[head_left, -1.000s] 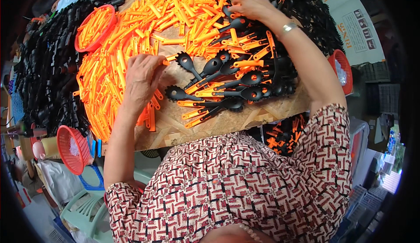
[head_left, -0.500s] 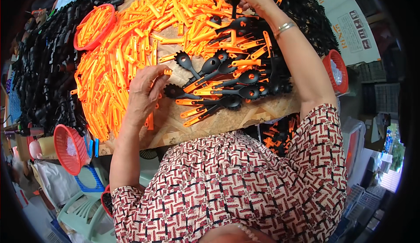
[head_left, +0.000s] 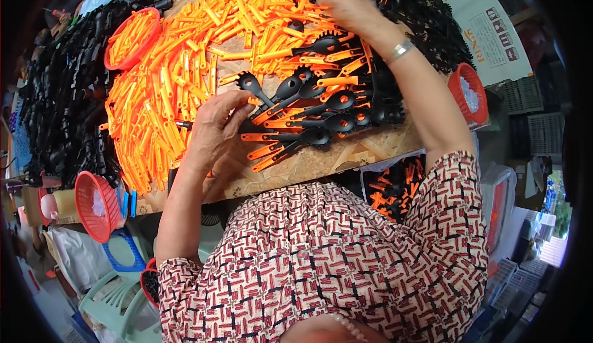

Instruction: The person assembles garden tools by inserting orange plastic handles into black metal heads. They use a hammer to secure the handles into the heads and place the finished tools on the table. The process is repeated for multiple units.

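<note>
My left hand [head_left: 216, 123] is closed in a pinch near the table's front edge. The notched tip of an orange plastic handle [head_left: 254, 101] sticks out between its thumb and fingers. Just right of it lies a group of black pasta spoons and slotted spoons [head_left: 340, 100] with orange handles. My right hand [head_left: 353, 10] reaches far across, over the border between orange handles and a dark heap; motion smears its fingers, so what they hold cannot be made out. Below it a black pasta spoon [head_left: 324, 44] with an orange handle lies across the pile.
A large heap of orange handles [head_left: 151, 108] covers the table's left and middle. Black plastic parts [head_left: 68, 96] are piled at far left, more black heads [head_left: 426, 28] at far right. Red baskets stand left [head_left: 96, 210] and right [head_left: 463, 89]. A box below the edge holds orange and black pieces [head_left: 395, 185].
My right hand no longer shows the black utensil head it held upright and has shifted slightly right, now blurred. A pasta spoon shows below it. My left hand has moved a little right.
</note>
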`<action>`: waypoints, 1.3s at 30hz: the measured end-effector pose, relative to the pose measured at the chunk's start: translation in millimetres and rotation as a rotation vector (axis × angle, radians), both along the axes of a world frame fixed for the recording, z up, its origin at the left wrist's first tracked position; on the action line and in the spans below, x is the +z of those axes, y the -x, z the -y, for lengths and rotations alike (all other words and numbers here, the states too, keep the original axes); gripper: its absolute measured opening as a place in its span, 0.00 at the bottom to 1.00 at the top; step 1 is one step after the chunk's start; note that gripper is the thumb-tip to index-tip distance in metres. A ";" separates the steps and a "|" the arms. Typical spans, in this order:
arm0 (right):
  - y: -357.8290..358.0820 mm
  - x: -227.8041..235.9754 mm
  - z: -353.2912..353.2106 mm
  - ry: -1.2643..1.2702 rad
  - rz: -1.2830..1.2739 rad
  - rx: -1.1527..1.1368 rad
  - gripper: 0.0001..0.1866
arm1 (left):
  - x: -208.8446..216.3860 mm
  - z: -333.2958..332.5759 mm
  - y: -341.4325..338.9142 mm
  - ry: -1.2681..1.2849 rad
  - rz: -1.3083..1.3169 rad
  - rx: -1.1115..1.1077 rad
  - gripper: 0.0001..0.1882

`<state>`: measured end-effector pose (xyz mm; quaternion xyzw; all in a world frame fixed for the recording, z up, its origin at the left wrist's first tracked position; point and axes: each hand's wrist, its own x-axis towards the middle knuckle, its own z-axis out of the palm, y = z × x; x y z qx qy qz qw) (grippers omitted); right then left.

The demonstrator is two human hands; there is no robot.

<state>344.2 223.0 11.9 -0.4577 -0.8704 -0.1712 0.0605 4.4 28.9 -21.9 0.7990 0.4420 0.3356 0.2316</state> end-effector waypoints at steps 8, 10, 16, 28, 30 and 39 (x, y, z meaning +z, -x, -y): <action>40.7 -29.1 -30.4 0.259 0.081 0.354 0.22 | -3.5 23.0 6.8 0.147 0.083 0.048 0.10; 42.2 -20.6 -25.6 0.324 0.141 0.324 0.25 | -8.4 24.3 10.2 0.165 0.102 0.061 0.09; 30.7 -5.5 -7.2 0.435 0.123 0.165 0.20 | -6.6 17.7 14.6 0.148 0.149 0.036 0.09; -5.0 32.3 14.0 0.358 -0.166 0.255 0.17 | -5.4 21.2 13.9 0.218 0.197 0.052 0.09; -14.6 29.4 15.2 0.404 -0.279 0.230 0.19 | -2.8 20.6 12.5 0.249 0.224 0.042 0.09; 7.2 50.9 86.9 0.858 -0.807 0.159 0.07 | 36.0 8.4 -15.9 -0.054 0.097 0.013 0.12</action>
